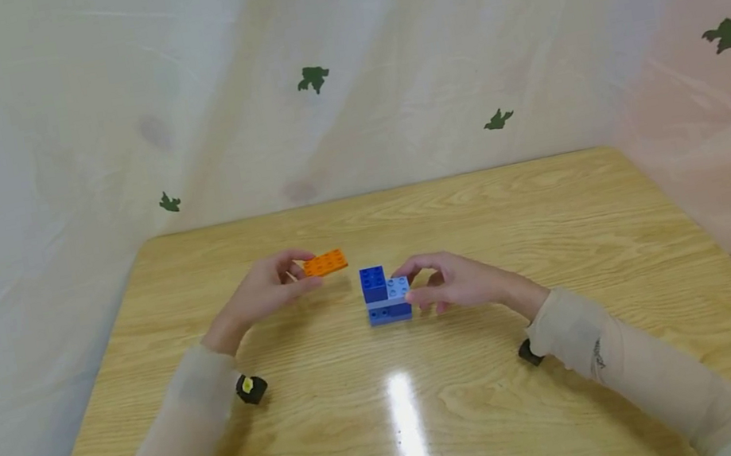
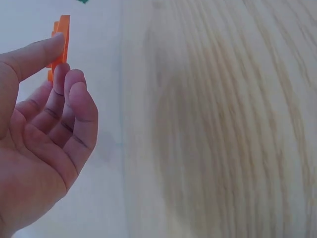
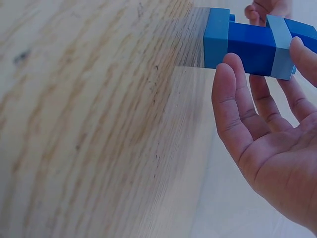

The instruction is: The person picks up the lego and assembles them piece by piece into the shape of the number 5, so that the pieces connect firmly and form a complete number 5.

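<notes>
My left hand (image 1: 265,288) pinches a flat orange toy building brick (image 1: 325,264) by its left end, raised above the table. In the left wrist view the thumb presses one face of the orange brick (image 2: 64,37), with fingertips against its lower end. A small stack of blue building bricks (image 1: 374,286) stands on the table to the right of it. Its layers are light blue and dark blue, with a dark blue brick at the top left. My right hand (image 1: 455,279) grips the stack's right side; the thumb touches the light blue layer (image 3: 283,54).
The wooden table (image 1: 340,426) carries a bright glare streak in front of the stack. Behind it hangs a pale cloth (image 1: 392,127) with green leaf shapes. Small black pieces show beside the left sleeve (image 1: 200,393) and the right sleeve (image 1: 582,329).
</notes>
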### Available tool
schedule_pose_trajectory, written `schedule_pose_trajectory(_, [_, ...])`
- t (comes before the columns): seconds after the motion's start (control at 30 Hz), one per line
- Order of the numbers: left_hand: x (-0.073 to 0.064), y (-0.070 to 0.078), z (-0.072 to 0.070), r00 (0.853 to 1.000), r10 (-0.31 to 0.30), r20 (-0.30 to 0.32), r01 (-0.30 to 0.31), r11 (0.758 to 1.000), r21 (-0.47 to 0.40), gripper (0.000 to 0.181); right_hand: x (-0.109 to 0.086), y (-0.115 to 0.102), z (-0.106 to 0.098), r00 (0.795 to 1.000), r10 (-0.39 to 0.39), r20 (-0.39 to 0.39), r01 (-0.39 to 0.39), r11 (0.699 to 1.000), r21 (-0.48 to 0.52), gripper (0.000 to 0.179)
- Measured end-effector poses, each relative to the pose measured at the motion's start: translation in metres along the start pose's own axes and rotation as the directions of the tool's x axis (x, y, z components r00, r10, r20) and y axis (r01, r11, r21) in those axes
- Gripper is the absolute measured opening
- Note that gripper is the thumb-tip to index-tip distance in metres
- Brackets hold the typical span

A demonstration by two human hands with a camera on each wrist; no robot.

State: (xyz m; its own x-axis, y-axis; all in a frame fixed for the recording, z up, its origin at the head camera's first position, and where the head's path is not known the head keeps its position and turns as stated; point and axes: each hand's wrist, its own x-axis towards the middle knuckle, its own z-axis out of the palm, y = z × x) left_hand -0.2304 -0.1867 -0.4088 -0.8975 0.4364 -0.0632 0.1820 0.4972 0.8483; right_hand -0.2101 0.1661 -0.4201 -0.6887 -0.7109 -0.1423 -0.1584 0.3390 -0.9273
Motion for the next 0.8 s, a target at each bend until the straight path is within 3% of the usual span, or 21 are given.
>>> schedule_pose_trajectory(0.17, [-0.003,0.019,0.007,0.996,0.084,0.024,-0.083,0.996,-0.04,0.043,-0.001,-0.001,0.0,1.0,-0.011,0.004,0.011,1.0,-0.003,0.043])
schedule_pose_trajectory(0.3, [-0.005,0.031,0.013,0.993,0.107,0.041,-0.103,0.991,-0.082,0.043,-0.001,-0.001,0.0,1.0,-0.014,0.006,0.014,1.0,-0.006,0.042])
schedule_pose_trajectory(0.6, [-0.007,0.042,0.022,0.992,0.119,0.049,-0.113,0.987,-0.11,0.038,0.0,0.002,-0.001,1.0,-0.011,0.012,0.011,1.0,-0.007,0.04])
schedule_pose_trajectory(0.8, [-0.009,0.05,0.026,0.975,0.208,0.079,-0.198,0.973,-0.116,0.037,0.0,0.003,-0.002,1.0,-0.005,0.007,0.005,1.0,-0.006,0.042])
